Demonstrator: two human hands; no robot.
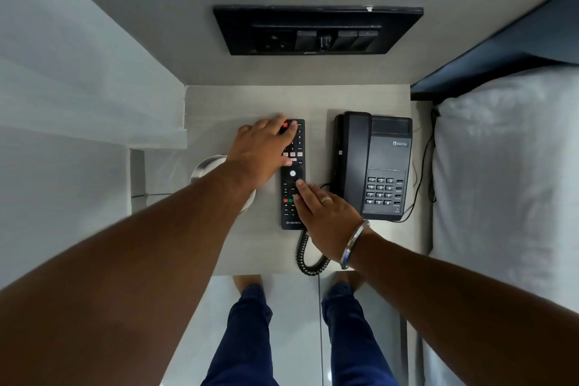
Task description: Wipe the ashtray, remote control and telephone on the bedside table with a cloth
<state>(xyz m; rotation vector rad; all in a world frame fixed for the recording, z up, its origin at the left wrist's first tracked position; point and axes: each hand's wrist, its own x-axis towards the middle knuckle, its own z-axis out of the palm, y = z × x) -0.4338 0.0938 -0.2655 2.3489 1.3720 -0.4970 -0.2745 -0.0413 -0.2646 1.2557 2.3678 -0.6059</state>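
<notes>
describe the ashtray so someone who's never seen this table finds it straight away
Start at the pale bedside table between the wall and the bed. Look to its left edge, left of the black remote control, under the left hand's forearm. The ashtray is the only round, shiny metal thing there.

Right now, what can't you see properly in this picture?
All in the head view:
- ashtray: mostly hidden under the left forearm; only part of its metal rim shows.
- remote control: upper buttons covered by the left hand, lower ones by the right hand.
- Small button labels: too tiny to read.
- Cleaning cloth: none visible anywhere.
- telephone coiled cord: partly hidden under the right wrist.
</notes>
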